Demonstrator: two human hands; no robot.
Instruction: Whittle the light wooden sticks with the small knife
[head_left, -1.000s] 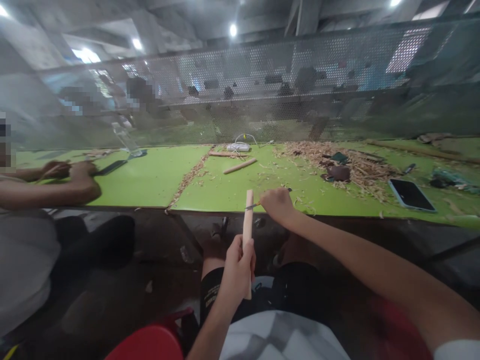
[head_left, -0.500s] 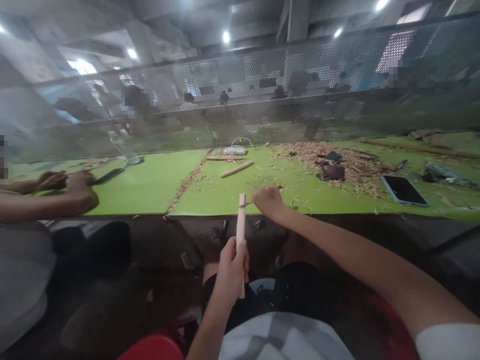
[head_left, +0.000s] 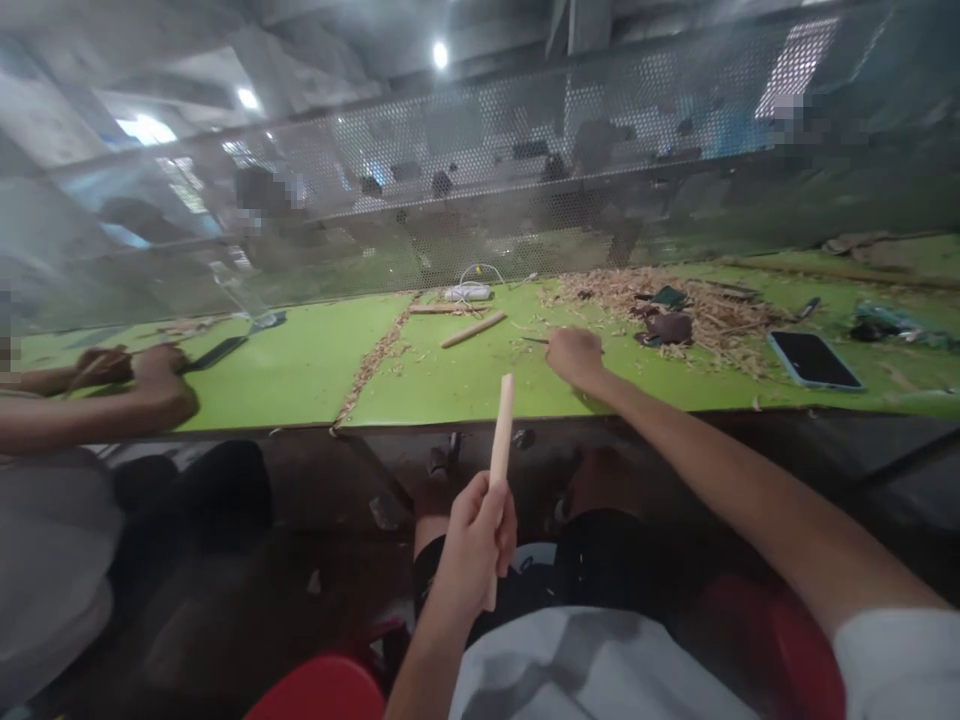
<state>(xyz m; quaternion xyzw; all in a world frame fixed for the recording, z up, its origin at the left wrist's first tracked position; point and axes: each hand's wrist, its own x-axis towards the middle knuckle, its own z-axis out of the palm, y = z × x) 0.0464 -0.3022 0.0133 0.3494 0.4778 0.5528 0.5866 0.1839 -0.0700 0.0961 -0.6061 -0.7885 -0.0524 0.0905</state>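
Observation:
My left hand (head_left: pixel 482 535) is wrapped round the lower half of a pale wooden stick (head_left: pixel 502 430), which stands nearly upright in front of the table edge. My right hand (head_left: pixel 576 357) is closed in a fist above the green table, with a carving knife (head_left: pixel 534 340) in it. Its thin dark blade points left, apart from the stick; the fingers hide the handle. A second wooden stick (head_left: pixel 474 329) lies on the table just beyond both hands.
Wood shavings (head_left: pixel 720 320) are heaped at the back right, with dark scraps on them. A phone (head_left: pixel 815 360) lies to the right, and a white power strip (head_left: pixel 466 293) with a cable at the back. A perforated screen (head_left: pixel 450 215) borders the table. At left, another person's hands (head_left: pixel 161 362) work.
My right hand has moved the knife off the stick, away and to the right. The stick in my left hand has shifted slightly right and tilts a little more.

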